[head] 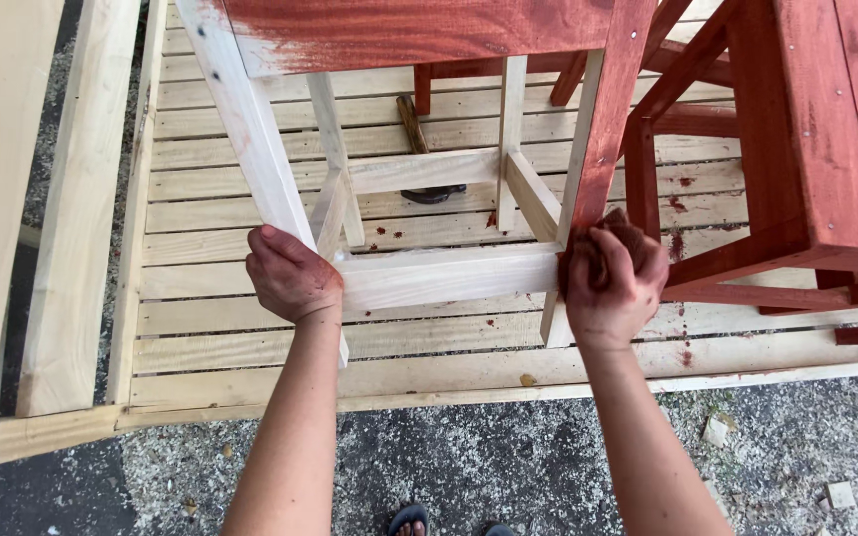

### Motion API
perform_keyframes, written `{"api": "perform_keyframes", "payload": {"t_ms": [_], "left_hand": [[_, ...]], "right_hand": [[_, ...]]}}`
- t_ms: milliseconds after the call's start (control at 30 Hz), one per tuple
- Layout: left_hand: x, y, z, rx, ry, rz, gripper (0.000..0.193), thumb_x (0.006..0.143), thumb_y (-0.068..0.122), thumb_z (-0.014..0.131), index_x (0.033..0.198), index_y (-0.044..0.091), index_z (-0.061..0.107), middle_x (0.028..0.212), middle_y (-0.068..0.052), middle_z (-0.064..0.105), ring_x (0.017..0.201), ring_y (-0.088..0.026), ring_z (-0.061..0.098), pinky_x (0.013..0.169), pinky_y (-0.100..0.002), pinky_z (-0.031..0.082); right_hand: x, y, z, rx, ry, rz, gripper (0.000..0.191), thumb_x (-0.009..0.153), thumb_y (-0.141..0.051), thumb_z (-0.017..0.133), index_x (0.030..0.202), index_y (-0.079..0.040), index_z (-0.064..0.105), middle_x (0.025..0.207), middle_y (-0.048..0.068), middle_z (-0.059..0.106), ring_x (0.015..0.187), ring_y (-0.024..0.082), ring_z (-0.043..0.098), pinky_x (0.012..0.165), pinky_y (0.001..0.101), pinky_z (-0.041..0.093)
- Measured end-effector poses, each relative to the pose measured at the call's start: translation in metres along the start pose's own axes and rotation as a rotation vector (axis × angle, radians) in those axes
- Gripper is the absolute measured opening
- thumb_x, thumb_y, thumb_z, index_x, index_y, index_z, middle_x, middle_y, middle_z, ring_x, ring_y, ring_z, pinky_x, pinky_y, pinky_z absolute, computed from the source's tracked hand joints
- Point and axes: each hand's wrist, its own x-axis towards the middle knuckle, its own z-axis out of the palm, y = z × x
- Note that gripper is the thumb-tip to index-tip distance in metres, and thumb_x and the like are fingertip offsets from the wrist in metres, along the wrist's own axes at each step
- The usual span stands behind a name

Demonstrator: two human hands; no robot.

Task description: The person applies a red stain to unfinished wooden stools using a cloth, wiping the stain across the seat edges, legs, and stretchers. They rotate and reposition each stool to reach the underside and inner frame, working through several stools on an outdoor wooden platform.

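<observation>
Item 1, wooden stool frame [429, 199]: pale raw timber, standing on a slatted wooden platform [250, 328]. Top panel and the near right leg [603, 129] coated in red-brown stain; the near left leg [250, 129] bare apart from a smear at its top. Lower front rail [449, 276] unstained, running between the 2 near legs. Further rungs and 2 rear legs, all bare, visible through the frame.

Item 2, left hand [290, 273]: stain-reddened, fingers wrapped round the joint where the left leg meets the front rail, gripping the frame.

Item 3, right hand [613, 283]: clenched around a stain-soaked rag [620, 230], dark red-brown, pressed against the lower part of the right leg at the rail's end.

Item 4, second piece of furniture [816, 149]: fully stained red-brown, standing just beside the stool frame on its right, with diagonal braces and low rails.

Item 5, a third stained frame [508, 69]: only partly seen beyond the stool.

Item 6, hammer [419, 149]: wooden handle, dark head, lying on the platform slats behind the stool, seen through its rungs.

Item 7, platform surface: drips and spots of red stain [682, 213] scattered on the slats near the right leg.

Item 8, loose pale planks [12, 199]: laid along the platform's left side.

Item 9, ground [508, 457]: dark gravelly surface with wood chips, near the platform's front edge; toes in dark sandals [414, 518] at the bottom edge of view
</observation>
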Motion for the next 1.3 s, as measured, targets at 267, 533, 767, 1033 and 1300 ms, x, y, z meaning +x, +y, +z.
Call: {"api": "perform_keyframes", "payload": {"t_ms": [267, 533, 767, 1033, 1300], "left_hand": [[-0.003, -0.004, -0.001, 0.015, -0.014, -0.002, 0.044, 0.112, 0.04, 0.028, 0.105, 0.009, 0.058, 0.093, -0.016, 0.065, 0.09, -0.039, 0.063, 0.073, -0.054, 0.052], [-0.005, -0.002, 0.0, 0.011, -0.033, -0.003, 0.044, 0.113, 0.041, 0.028, 0.104, 0.008, 0.057, 0.094, -0.016, 0.065, 0.092, -0.039, 0.064, 0.074, -0.053, 0.052], [-0.005, -0.003, 0.004, 0.017, -0.008, -0.003, 0.043, 0.111, 0.04, 0.03, 0.11, 0.009, 0.06, 0.094, -0.018, 0.066, 0.09, -0.04, 0.064, 0.073, -0.054, 0.051], [0.001, 0.004, 0.004, 0.007, -0.068, -0.056, 0.042, 0.109, 0.04, 0.032, 0.109, 0.009, 0.06, 0.092, -0.021, 0.067, 0.088, -0.043, 0.064, 0.075, -0.056, 0.049], [0.067, 0.07, 0.002, -0.276, -0.045, -0.113, 0.056, 0.109, 0.051, 0.025, 0.111, 0.014, 0.067, 0.1, -0.017, 0.075, 0.093, -0.044, 0.068, 0.082, -0.053, 0.051]], "right_hand": [[0.104, 0.007, 0.036, -0.032, 0.027, -0.034, 0.027, 0.093, -0.017, 0.08, 0.118, -0.027, 0.074, 0.124, 0.011, 0.058, 0.117, 0.036, 0.062, 0.094, 0.0495, 0.058], [0.022, 0.003, 0.006, -0.004, -0.045, 0.041, 0.024, 0.09, -0.015, 0.08, 0.112, -0.023, 0.076, 0.121, 0.009, 0.059, 0.116, 0.034, 0.062, 0.1, 0.0481, 0.057], [0.062, 0.01, 0.02, -0.044, -0.016, -0.045, 0.028, 0.089, -0.015, 0.078, 0.115, -0.024, 0.075, 0.133, 0.007, 0.062, 0.121, 0.036, 0.059, 0.097, 0.0495, 0.057], [0.074, -0.011, 0.009, -0.096, -0.065, 0.045, 0.031, 0.089, -0.023, 0.079, 0.119, -0.029, 0.076, 0.121, 0.009, 0.058, 0.112, 0.038, 0.06, 0.087, 0.0508, 0.057], [0.097, -0.001, 0.014, -0.105, -0.001, -0.015, 0.016, 0.096, -0.028, 0.082, 0.11, -0.026, 0.074, 0.124, 0.007, 0.057, 0.119, 0.035, 0.06, 0.085, 0.0496, 0.059]]}}
